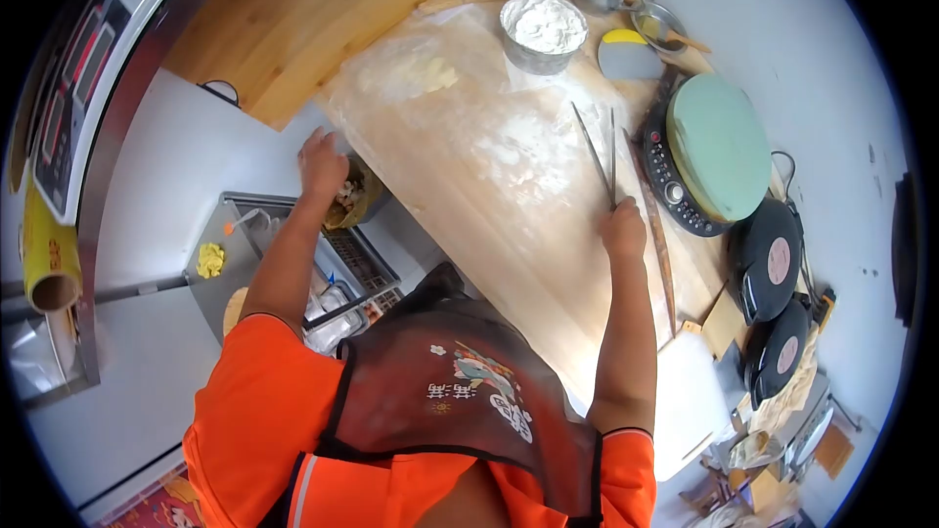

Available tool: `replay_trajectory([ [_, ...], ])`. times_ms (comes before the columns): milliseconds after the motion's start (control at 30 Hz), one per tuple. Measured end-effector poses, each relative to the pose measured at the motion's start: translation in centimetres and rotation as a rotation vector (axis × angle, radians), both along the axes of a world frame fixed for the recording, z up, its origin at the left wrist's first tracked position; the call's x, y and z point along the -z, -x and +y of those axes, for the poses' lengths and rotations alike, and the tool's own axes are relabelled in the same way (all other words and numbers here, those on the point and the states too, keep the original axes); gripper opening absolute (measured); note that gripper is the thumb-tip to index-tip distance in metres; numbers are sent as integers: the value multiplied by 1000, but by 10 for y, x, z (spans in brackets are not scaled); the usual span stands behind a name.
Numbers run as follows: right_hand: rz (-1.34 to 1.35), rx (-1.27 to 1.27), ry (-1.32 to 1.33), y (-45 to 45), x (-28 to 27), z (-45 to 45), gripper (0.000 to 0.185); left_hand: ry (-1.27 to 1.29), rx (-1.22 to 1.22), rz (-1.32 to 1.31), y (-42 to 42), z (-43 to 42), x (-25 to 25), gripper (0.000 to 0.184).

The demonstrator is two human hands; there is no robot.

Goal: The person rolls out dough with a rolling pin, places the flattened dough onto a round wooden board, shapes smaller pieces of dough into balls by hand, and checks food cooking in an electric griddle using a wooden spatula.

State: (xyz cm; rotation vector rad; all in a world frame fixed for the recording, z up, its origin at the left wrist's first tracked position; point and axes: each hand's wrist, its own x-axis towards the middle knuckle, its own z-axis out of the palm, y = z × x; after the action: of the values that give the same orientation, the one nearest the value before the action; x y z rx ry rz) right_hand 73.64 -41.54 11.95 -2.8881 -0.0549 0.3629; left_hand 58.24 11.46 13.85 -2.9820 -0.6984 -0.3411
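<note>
Right hand point(624, 228) pinching tongs point(613, 156) by near end, over desk point(469, 235); tips standing apart, gripping nothing yet. Left hand point(323, 168) hanging beside lined bin point(368, 198); grip hidden, cannot tell. Flour point(528, 152) lying spread on desk, dusting apparently done; amount left not showing.
</note>
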Motion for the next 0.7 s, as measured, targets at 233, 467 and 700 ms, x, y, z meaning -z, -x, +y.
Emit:
replay_trajectory([
  [233,146,118,-150,28,-29,23,30,1455,345,78,-82,-154,-3,36],
  [467,71,52,-396,99,-30,67,18,2286,-206,482,-144,-315,58,53],
  [700,-128,15,-206,84,-50,79,15,2190,-161,326,-129,-324,56,32],
])
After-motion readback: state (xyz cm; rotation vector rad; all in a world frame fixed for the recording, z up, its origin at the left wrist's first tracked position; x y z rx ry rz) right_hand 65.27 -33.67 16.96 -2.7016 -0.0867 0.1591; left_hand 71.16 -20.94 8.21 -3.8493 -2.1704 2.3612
